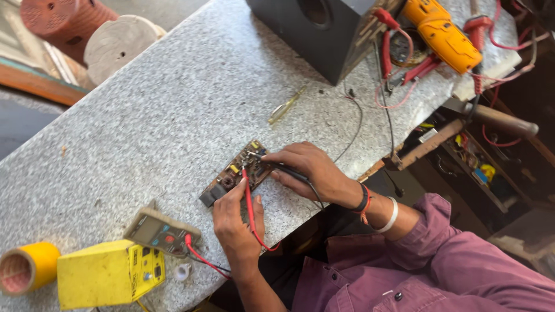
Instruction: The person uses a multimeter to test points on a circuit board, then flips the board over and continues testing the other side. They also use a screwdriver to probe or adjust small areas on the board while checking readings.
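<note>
A small brown circuit board (231, 173) lies on the speckled grey stone table (144, 127) near its front edge. My left hand (237, 228) holds a red test probe (248, 199) with its tip on the board. My right hand (312, 170), with bands at the wrist, holds a black test probe (286, 169) whose tip touches the board's far end. The red lead runs to a grey-brown multimeter (162, 231) lying left of my left hand.
A yellow box-shaped device (107, 273) and a yellow tape roll (26, 267) sit at the lower left. A black speaker box (318, 29), a yellow drill (442, 34) and red wires stand at the back. A clear-handled screwdriver (286, 105) lies mid-table.
</note>
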The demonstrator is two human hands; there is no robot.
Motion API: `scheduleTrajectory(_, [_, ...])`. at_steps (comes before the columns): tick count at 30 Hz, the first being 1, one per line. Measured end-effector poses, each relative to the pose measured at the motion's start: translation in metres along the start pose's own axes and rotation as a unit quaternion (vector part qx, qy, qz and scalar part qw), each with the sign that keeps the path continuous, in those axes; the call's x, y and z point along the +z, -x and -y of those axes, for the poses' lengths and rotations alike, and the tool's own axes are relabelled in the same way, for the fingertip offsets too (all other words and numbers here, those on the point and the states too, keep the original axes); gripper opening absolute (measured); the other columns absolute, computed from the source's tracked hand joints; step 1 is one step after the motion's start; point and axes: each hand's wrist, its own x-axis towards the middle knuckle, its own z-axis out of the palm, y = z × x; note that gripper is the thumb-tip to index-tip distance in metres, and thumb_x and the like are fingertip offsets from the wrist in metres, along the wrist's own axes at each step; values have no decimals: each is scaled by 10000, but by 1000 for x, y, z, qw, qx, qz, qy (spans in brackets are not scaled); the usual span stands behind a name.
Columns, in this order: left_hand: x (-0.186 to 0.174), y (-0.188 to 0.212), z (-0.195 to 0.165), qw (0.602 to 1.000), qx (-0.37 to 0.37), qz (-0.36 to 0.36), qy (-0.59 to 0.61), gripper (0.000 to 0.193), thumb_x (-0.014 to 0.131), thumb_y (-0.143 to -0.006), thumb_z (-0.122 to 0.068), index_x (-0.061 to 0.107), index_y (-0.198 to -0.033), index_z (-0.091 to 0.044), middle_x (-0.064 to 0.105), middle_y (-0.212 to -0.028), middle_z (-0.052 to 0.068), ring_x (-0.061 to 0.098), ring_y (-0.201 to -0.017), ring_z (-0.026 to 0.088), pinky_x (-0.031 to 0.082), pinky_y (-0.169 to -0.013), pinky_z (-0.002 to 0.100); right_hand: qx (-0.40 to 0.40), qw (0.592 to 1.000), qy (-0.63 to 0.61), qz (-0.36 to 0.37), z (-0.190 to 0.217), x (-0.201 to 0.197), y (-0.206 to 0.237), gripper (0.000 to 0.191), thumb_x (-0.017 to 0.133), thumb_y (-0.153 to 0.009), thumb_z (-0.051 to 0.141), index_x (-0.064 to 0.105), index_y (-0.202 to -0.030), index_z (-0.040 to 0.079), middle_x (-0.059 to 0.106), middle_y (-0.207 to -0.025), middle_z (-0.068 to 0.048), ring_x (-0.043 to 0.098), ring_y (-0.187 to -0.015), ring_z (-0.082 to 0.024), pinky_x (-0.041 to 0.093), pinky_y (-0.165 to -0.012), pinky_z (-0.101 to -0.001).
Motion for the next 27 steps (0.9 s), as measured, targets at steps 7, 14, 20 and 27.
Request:
scheduleTrajectory(7, [-6,0,1,1000,1,-7,9,377,719,-936,-145,651,-1289,-32,716,-1158,149,668,-1048,334,509,-940,460,13,1000,5,3,4,2,-2,335,699,-952,192,679,-1274,102,705,-958,-102,678,-898,-305,510,-824,-412])
scheduleTrajectory(14, [0,2,1,1000,5,-5,2,374,717,-928,-145,659,-1278,-27,712,-1173,155,668,-1063,338,513,-944,452,-1,1000,-1,-4,-1,1,3,317,690,-980,208,664,-1272,88,714,-985,-100,671,-918,-307,502,-841,-422])
scheduleTrajectory(20, [0,3,2,1000,6,-9,1,370,717,-929,-156,660,-1272,-29,712,-1175,153,667,-1067,341,515,-949,451,2,1000,0,-1,-1,2,3,318,694,-976,213,668,-1269,92,713,-972,-95,668,-906,-304,501,-831,-425])
scheduleTrajectory(27, [-1,2,1,1000,6,-3,1,371,716,-927,-144,656,-1272,-21,712,-1171,159,665,-1047,338,511,-936,455,-4,1000,-1,-6,1,1,3,319,689,-971,200,669,-1269,85,728,-1042,-104,683,-967,-309,505,-866,-418])
